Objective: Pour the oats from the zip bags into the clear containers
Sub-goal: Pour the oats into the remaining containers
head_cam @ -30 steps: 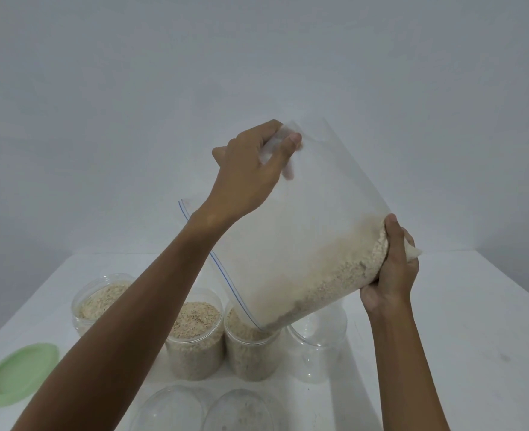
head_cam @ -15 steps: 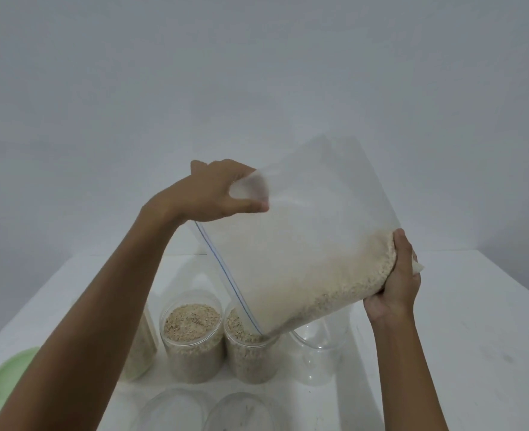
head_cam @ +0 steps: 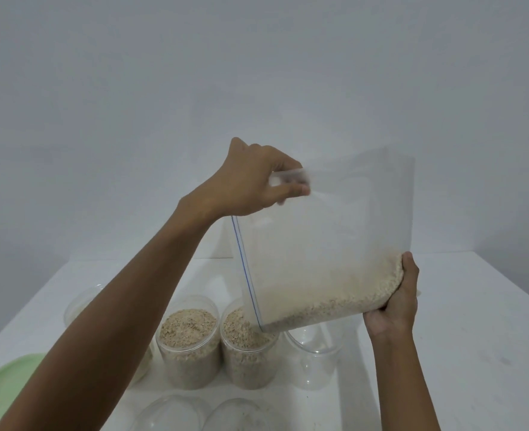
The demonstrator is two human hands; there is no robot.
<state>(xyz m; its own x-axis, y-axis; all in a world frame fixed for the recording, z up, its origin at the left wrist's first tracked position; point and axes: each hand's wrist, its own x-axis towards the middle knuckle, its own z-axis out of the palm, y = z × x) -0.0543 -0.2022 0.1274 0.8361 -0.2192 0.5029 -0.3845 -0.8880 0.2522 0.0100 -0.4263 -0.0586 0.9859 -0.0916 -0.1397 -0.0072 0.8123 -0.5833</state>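
The person holds a large zip bag (head_cam: 322, 244) tipped on its side above a row of clear containers on a white table (head_cam: 474, 321). The left hand (head_cam: 257, 181) pinches the bag's upper corner between thumb and fingers, while the right hand (head_cam: 393, 293) is wrapped around the lower corner, where the oats (head_cam: 334, 303) have settled along the bottom edge. The bag's open mouth, marked by a blue line, points down at the third jar (head_cam: 247, 349), which already looks close to full, and a small heap sits at its rim. The second jar (head_cam: 188, 343) beside it is also nearly full, and the empty jar (head_cam: 316, 359) stands to the right, partly under the bag. A green lid (head_cam: 5, 387) lies at the left edge. The likely trouble is overflow: more oats sent into the third jar could spill over its rim onto the table. The wide, floppy mouth could also scatter oats between jars if the bag is lifted sharply, and a weak pinch could let the corner slip.
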